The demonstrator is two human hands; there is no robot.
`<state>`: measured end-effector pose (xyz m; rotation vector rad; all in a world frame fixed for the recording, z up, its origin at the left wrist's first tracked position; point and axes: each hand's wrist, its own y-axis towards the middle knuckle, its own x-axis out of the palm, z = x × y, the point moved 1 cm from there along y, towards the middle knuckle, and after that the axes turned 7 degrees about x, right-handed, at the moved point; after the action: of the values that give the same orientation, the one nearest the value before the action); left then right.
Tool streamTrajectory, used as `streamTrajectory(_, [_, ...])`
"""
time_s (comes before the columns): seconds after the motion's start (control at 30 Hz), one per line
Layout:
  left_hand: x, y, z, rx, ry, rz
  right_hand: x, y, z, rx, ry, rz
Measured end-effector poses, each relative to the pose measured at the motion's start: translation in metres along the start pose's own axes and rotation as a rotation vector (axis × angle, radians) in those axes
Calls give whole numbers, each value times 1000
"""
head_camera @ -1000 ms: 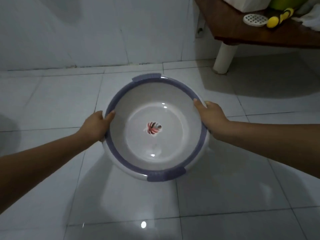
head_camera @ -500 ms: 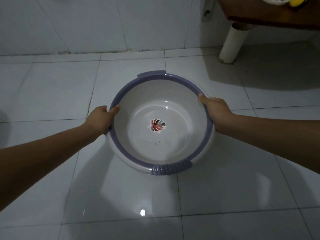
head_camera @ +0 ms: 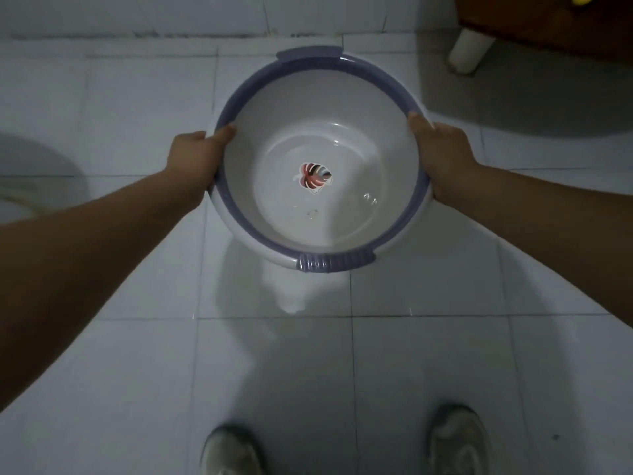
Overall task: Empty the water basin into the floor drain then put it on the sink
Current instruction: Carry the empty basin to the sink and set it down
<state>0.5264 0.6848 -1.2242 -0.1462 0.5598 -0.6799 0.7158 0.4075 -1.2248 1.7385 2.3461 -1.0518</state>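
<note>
While both hands grip its rim, the basin [head_camera: 274,186] hangs above the floor [head_camera: 445,354].

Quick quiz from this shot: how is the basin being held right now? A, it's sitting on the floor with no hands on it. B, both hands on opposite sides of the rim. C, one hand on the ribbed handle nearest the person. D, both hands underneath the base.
B: the left hand and the right hand each grip the purple rim of the basin on opposite sides, thumbs hooked over it, held above the tiled floor.
</note>
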Motion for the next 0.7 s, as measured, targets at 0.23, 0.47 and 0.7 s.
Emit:
streamTrajectory(0.23, [-93,-73,141,-154,-151,44,-68,-115,-137,119,50,-20])
streamTrajectory(0.47, [-186,-127,295,-174,-253,70,-134,-207,-279,40,88,-38])
streamTrajectory(0.7, [-290,-206,466,-153,-305,76,-213,-314,-452,-33,-11,-120])
